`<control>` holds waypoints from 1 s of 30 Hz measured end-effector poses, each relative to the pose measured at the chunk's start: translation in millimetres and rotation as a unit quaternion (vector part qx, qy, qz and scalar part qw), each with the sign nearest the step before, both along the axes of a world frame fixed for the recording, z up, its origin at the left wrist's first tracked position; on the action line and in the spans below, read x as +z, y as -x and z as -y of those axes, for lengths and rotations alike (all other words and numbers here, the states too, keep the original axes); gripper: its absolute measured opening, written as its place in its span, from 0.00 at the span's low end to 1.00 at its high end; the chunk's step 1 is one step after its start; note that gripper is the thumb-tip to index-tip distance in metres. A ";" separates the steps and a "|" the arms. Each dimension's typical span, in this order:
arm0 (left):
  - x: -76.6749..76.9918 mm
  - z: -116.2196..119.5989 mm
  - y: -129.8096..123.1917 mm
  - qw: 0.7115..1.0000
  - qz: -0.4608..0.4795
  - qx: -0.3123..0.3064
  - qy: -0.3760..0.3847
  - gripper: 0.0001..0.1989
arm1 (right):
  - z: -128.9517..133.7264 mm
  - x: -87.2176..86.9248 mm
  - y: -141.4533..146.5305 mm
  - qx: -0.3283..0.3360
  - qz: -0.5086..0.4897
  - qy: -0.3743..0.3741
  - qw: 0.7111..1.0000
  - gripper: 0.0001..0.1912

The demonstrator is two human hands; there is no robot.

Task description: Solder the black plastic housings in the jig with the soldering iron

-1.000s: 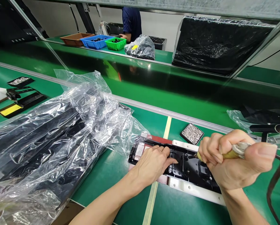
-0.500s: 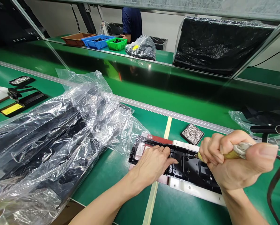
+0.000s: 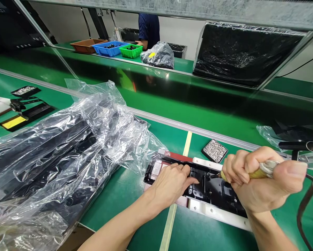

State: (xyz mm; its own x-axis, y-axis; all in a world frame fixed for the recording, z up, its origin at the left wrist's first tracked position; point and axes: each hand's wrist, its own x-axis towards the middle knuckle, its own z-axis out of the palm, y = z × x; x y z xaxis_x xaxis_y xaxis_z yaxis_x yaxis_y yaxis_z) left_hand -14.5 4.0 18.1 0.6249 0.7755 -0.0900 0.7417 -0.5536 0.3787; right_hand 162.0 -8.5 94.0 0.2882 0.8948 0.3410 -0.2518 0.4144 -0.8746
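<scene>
A long black plastic housing point(image 3: 216, 191) lies in a white and red fixture point(image 3: 219, 213) on the green bench. My left hand point(image 3: 172, 181) rests on the housing's left part, fingers curled over its far edge and thumb stretched out across the inside. In my right hand point(image 3: 261, 177) is a yellow-handled corded tool point(image 3: 259, 174), its thin tip pointing left and touching or almost touching the inside of the housing. A thick dark cable runs down from the tool at the right. My palm hides the housing's right end.
Clear plastic bags with dark panels point(image 3: 67, 150) cover the left side. A square tray of small screws point(image 3: 214, 151) sits behind the fixture. At right stands a black tubular holder point(image 3: 299, 145). Beyond the rail are blue point(image 3: 110, 51) and green bins point(image 3: 131, 53) and a person point(image 3: 149, 29).
The camera view has shifted very slightly. Both hands, the tool and the housing hold almost the same positions.
</scene>
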 end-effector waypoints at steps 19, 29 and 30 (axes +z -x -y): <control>-7.3 0.9 1.0 1.000 0.020 -0.002 -0.021 0.18 | -0.2 0.6 1.8 -0.006 -0.009 0.013 1.000 0.27; -9.4 1.0 1.5 0.999 0.024 0.003 -0.029 0.18 | -0.1 1.5 1.2 0.012 -0.009 0.014 1.000 0.28; -9.2 0.9 1.3 0.999 0.024 0.003 -0.028 0.18 | 0.0 1.5 1.4 0.012 -0.010 0.013 1.000 0.28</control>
State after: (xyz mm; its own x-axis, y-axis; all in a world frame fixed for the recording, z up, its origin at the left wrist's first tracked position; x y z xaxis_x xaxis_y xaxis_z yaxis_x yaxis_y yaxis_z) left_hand -15.8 3.1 8.9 0.6230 0.7820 -0.0165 0.7265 -0.5707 0.3828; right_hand 160.6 -8.5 95.5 0.2734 0.9096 0.3128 -0.2785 0.3861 -0.8794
